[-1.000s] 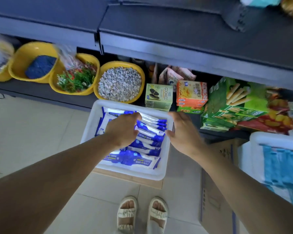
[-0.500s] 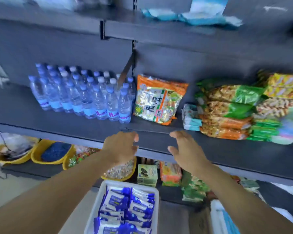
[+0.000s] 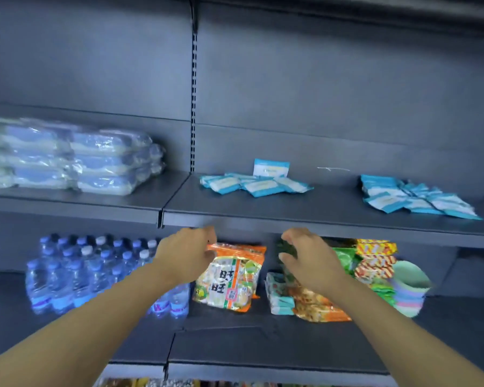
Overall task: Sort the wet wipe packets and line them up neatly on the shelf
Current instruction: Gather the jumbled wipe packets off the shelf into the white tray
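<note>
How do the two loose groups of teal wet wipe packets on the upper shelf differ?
The middle group is smaller, with one packet propped upright against the back wall; the right group holds more packets, all lying flat. The middle group spreads sideways, while the right group fans toward the shelf's front edge. Both are teal-and-white, untidy, and untouched by either hand.

Two hands (image 3: 186, 254), two heaps of wet wipe packets (image 3: 256, 182).

Upper shelf (image 3: 305, 210) has open room up front and a bare gap between the middle wet wipe pile (image 3: 253, 184) and the right pile (image 3: 414, 198); wrapped bundles (image 3: 73, 157) fill the left bay, and the shelf's front lip sits right above both hands
</note>
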The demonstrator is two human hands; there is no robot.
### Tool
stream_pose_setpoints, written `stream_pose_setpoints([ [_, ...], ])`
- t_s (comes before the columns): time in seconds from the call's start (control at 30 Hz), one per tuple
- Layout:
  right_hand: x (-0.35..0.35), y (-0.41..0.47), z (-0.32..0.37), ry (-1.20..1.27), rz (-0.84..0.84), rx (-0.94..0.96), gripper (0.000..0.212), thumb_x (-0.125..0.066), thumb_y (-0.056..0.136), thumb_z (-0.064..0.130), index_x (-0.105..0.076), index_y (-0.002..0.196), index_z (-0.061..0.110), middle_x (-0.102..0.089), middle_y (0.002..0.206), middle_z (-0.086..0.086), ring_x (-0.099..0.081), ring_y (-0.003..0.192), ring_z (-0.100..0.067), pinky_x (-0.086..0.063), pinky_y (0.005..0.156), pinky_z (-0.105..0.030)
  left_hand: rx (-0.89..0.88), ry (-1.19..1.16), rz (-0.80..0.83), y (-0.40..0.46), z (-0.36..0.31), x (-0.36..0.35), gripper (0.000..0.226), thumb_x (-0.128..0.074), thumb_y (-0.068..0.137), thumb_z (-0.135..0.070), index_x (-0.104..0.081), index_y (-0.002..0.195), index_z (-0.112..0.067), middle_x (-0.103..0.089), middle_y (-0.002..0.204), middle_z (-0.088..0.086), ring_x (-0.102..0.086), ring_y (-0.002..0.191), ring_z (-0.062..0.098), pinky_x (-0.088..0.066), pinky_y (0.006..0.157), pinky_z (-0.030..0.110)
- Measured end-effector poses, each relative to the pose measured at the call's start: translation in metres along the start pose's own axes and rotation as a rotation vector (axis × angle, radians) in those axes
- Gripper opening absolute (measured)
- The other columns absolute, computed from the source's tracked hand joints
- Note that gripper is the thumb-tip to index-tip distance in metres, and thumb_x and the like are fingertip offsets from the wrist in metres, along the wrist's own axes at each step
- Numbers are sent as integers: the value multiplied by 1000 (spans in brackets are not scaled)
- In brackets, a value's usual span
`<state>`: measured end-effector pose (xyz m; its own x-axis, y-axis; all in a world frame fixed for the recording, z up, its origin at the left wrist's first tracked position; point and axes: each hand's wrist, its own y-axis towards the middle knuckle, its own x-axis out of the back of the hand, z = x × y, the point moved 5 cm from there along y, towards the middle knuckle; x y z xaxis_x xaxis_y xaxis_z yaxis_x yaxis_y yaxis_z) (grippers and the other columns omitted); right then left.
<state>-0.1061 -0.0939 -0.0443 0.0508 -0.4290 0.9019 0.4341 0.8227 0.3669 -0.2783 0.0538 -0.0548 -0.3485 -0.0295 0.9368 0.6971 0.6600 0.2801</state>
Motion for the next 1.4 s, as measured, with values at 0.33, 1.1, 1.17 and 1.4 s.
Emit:
stream_pose_setpoints([
  [0.33, 45, 55, -36, 19, -97, -39, 35, -59, 89, 29, -51, 122, 20, -54, 128, -1, -54, 114, -22, -47, 93, -38, -55, -35, -88, 61, -28, 39, 28, -51, 92, -35, -52, 120, -27, -64, 115, -7, -57, 109, 19, -48, 88, 35],
  [1.1, -66, 334, -93, 7, 499, 329, 76, -61, 85, 47, -23, 148, 28, -27, 149, 1, -25, 137, -18, -26, 112, -35, 312, 144, 48, 301, 25, -46, 62, -53, 86, -55, -38, 138, -25, -43, 141, -1, -38, 132, 22, -29, 106, 42],
  [1.17, -69, 340, -94, -5, 517, 340, 76, -65, 80, 50, -29, 144, 30, -32, 141, 2, -30, 132, -17, -29, 111, -35, 322, 132, 64, 307, 25, -50, 66, -56, 84, -57, -38, 139, -23, -44, 139, 0, -39, 130, 23, -31, 105, 42],
  [1.4, -65, 346, -88, 69, 532, 359, 23, -71, 79, 39, -57, 91, 26, -57, 100, 9, -56, 94, -14, -48, 85, -31, 395, 80, 105, 320, 33, -36, 55, -76, 72, -46, -56, 109, -11, -58, 114, 5, -55, 100, 23, -46, 83, 31],
])
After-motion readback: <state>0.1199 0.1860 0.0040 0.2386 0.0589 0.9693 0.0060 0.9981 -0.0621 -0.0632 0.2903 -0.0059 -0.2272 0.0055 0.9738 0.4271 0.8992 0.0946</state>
